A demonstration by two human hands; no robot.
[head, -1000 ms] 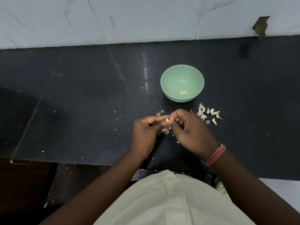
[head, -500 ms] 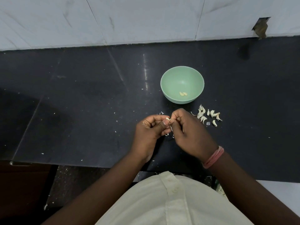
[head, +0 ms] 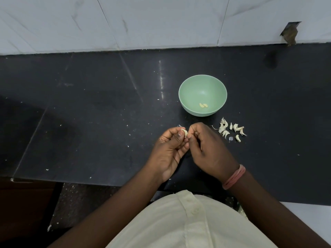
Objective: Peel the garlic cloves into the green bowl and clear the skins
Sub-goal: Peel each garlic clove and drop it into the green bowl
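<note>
My left hand (head: 170,149) pinches a pale garlic clove (head: 184,132) between thumb and fingertips, just above the black counter. My right hand (head: 207,149) is right beside it, its curled fingertips picking at the clove's right side. The green bowl (head: 188,90) stands just beyond my hands with two peeled cloves (head: 203,105) at its bottom. A small heap of unpeeled cloves and skins (head: 229,128) lies on the counter to the right of my right hand.
The black counter (head: 89,113) carries scattered white skin flecks. A white tiled wall (head: 161,20) runs along its far edge. The counter's front edge is close to my body, with a darker floor gap at lower left.
The left hand has turned its palm more toward me, and more of the clove now shows between the fingertips. Both hands stay in front of the bowl.
</note>
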